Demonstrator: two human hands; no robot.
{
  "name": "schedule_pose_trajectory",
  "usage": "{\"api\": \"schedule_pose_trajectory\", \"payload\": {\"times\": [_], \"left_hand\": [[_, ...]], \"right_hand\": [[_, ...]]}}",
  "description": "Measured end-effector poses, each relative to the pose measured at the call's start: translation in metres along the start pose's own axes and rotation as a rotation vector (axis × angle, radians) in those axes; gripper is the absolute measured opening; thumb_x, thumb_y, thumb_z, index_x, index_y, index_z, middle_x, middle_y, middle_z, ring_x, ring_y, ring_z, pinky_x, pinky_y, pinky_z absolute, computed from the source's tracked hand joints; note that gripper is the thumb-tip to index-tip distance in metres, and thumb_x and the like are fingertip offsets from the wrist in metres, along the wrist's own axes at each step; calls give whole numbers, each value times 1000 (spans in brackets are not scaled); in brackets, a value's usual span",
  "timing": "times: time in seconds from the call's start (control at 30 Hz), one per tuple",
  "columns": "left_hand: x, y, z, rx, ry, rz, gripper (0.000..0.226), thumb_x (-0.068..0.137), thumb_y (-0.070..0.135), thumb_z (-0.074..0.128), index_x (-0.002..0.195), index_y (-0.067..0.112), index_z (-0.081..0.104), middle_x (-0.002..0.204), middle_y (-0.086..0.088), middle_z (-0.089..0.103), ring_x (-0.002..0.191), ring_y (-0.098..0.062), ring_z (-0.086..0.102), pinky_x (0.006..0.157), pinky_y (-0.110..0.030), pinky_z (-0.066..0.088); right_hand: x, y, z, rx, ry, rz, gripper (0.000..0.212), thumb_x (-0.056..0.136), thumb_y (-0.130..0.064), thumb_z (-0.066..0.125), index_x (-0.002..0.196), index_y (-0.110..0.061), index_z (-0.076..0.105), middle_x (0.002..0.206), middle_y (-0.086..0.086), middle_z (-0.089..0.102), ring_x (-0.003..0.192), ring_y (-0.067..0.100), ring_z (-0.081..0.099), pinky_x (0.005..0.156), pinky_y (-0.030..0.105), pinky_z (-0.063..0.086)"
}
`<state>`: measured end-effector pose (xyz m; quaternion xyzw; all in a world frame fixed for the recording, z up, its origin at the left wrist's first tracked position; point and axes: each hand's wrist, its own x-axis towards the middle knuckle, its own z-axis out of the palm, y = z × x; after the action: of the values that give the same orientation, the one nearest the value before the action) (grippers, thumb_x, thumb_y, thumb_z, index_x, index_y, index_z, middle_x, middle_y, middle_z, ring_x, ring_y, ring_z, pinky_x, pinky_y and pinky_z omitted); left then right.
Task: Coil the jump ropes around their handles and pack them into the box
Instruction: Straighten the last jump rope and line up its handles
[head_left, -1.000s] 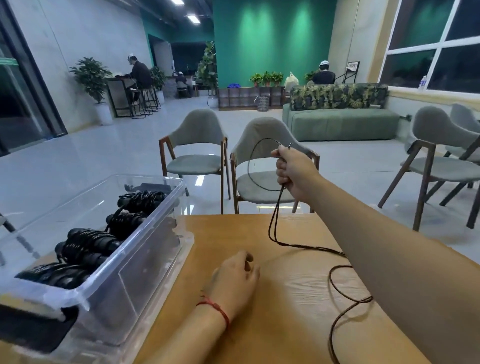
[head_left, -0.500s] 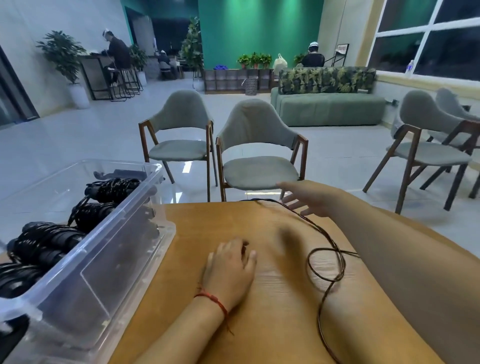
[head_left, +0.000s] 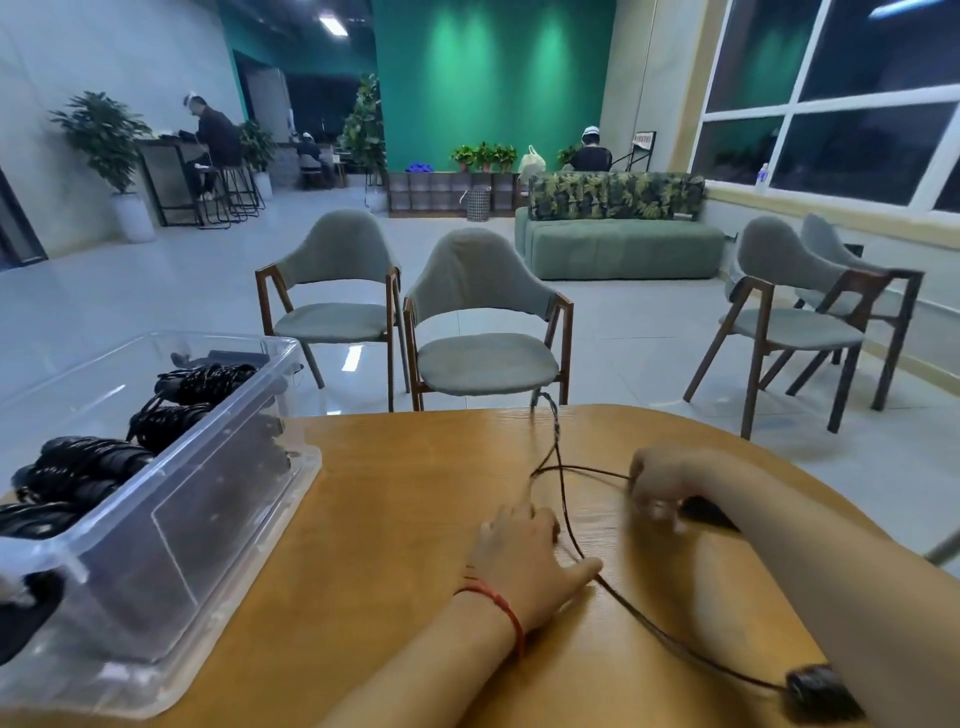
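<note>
Dark thin rope (head_left: 587, 470) lies loose, not coiled, on the wood table (head_left: 395, 519). One bend reaches the far edge, strands cross mid-table, and the tail runs to a second handle (head_left: 818, 691) at the near right edge, beside the right forearm. Right hand (head_left: 667, 491) curls round a black handle (head_left: 709, 512), blurred. Left hand (head_left: 524, 553) lies palm down on the rope, fingers relaxed. Risks: crossed strands likely knot when wound; the far bend may slip over the edge and drag; the forearm may knock the second handle off. Box (head_left: 223, 499) at the left edge holds coiled ropes (head_left: 171, 421).
</note>
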<state>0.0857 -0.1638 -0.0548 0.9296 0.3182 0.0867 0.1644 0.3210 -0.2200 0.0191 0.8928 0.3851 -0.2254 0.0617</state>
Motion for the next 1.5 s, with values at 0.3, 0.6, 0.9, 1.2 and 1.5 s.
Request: {"api": "schedule_pose_trajectory", "payload": {"times": [0.3,0.6,0.9,1.2,1.5], "left_hand": [[14,15,-1,-367,-61,-238,30,96,41,43,115,24,59,114,-3,66,107,-29,62,94,-45,53],[24,-13,-10,-1108,130,-470,38,99,53,58,120,20,55,114,-9,73,98,-24,72,95,-49,60],[5,-52,-18,-1456,-243,-208,55,94,48,69,133,10,64,111,-14,72,100,-32,72,95,-54,57],[13,-106,-52,-1565,107,-331,38,103,42,61,117,7,59,95,-16,68,76,-31,68,54,-35,55],[7,-120,-61,-1207,-104,-26,51,105,46,52,107,3,79,127,-3,75,128,-19,64,111,-29,45]], "right_hand": [[-13,-26,26,412,-43,-182,25,109,-24,52,109,-14,75,84,3,78,71,20,69,63,33,56],[-16,-88,39,1104,-86,-258,24,108,-29,57,106,-9,69,67,0,52,50,13,39,46,26,34],[-5,-151,9,1675,-44,-405,24,113,-26,54,127,-8,62,96,12,77,70,20,70,65,31,60],[23,-174,20,1692,59,-329,26,115,-35,47,127,-22,66,108,7,82,97,29,80,72,38,63],[62,-199,39,1940,-2,-204,27,111,-29,49,126,-18,68,113,12,80,89,29,78,64,36,61]]}}
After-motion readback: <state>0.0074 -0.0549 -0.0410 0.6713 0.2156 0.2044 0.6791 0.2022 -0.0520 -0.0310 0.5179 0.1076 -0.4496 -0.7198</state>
